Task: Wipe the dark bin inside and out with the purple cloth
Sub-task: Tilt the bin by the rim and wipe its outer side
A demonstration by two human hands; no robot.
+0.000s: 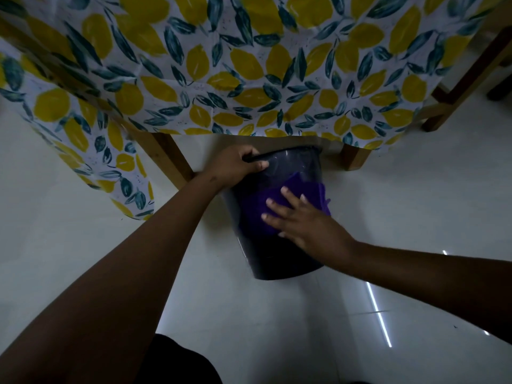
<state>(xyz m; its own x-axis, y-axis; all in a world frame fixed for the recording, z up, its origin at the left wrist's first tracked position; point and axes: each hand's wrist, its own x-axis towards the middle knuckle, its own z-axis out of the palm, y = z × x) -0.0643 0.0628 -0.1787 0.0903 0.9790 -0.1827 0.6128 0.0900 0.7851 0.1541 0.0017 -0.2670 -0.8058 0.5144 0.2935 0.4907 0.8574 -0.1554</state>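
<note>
The dark bin (279, 256) lies tipped on the white floor, its rim pointing away under the table edge and its base toward me. My left hand (235, 164) grips the rim at the far left, fingers curled over it. A purple cloth (257, 209) is spread over the bin's outer wall. My right hand (299, 217) presses flat on the cloth with straight, spread fingers. The bin's inside is hidden.
A table draped in a lemon-and-leaf print cloth (249, 79) hangs right above the bin. Wooden legs stand left (171, 159) and right (356, 157) of the bin, with more wooden frame (457, 87) at the far right. Glossy white floor tiles (415, 203) surround it.
</note>
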